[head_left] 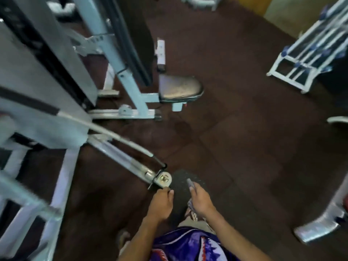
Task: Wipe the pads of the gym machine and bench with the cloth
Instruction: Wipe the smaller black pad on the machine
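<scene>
A dark round roller pad (181,187) sits at the end of a metal machine arm (120,157), low in the middle of the view. My left hand (161,203) grips the pad's left side near the arm's brass bolt. My right hand (200,199) presses a grey-blue cloth (190,182) onto the top of the pad, with more cloth hanging below the palm. A worn dark seat pad (180,87) of the pale blue machine stands farther away, with its tall black back pad (135,34) above it.
The pale blue machine frame (130,87) and a weight stack fill the left side. A white rack (308,53) stands at the far right, and a chrome foot (318,228) lies at the right. Dark brown rubber floor (244,138) lies between them.
</scene>
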{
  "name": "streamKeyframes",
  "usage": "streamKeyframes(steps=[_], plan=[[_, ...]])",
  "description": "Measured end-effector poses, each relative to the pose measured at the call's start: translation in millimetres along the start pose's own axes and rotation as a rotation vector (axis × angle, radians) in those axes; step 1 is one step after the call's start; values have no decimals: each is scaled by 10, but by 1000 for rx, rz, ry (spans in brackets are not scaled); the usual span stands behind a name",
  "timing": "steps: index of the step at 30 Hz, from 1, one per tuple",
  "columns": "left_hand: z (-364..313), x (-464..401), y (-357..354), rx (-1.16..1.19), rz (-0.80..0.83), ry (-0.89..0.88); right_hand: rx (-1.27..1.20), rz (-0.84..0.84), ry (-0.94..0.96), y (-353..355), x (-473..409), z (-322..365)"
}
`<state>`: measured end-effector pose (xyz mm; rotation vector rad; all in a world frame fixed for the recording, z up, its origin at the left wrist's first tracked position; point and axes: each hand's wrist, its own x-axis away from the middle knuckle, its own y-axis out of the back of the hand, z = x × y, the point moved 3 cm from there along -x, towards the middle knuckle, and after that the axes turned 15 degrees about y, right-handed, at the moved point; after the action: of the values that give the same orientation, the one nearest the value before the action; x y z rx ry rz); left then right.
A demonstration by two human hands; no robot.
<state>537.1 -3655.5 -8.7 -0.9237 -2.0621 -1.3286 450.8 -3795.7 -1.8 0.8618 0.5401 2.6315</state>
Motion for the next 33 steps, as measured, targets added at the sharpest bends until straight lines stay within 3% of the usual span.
streamKeyframes(steps=[7, 14, 25, 33], plan=[[-1254, -589, -49, 13, -60, -59, 10, -58, -15, 1167, -742, -141], [-2211, -1391, 519, -67, -183, -26, 27, -70, 74, 1770, -1813, 130], [-3349, -3633, 1704, -143, -326, -74, 41, -66, 70, 2247, -4314, 702], [-3647, -5794, 1964, -244, -488, -176, 108, -86, 307, 2330, -6526, 464]])
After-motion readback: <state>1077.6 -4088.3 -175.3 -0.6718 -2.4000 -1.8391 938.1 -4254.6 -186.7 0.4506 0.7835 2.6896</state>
